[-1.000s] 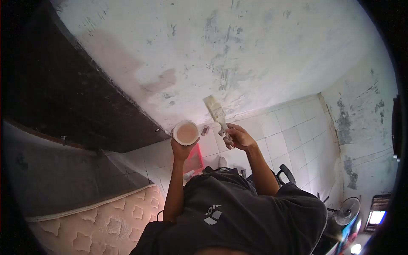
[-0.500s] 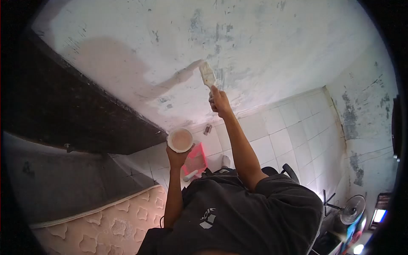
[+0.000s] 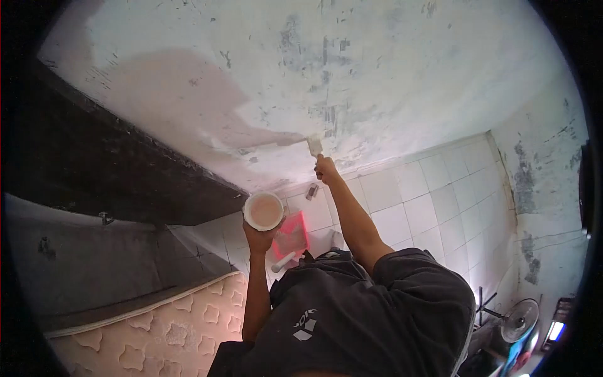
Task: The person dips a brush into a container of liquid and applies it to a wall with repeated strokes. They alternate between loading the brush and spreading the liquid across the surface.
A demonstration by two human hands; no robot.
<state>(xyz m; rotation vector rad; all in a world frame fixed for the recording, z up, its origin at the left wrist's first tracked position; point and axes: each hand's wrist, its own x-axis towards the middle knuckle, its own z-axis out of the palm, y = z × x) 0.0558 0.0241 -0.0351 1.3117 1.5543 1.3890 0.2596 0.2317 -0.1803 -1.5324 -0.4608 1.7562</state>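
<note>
My right hand [image 3: 325,168] is raised and grips a flat paintbrush [image 3: 314,145] whose bristles press against the worn white wall [image 3: 389,69]. The brush sits at the right edge of a fresh pinkish painted patch [image 3: 188,94]. My left hand [image 3: 260,237] holds up a round white cup of pinkish paint [image 3: 263,210] from underneath, lower and to the left of the brush.
A dark beam or shelf [image 3: 119,169] runs along the left. A quilted mattress [image 3: 151,327] lies at lower left. White floor tiles [image 3: 427,201] carry a red dustpan [image 3: 290,234]. A standing fan [image 3: 518,319] is at lower right.
My right hand rose from beside the cup to the wall, then drew the brush downward. The painted patch has grown to the right. The cup stayed about where it was.
</note>
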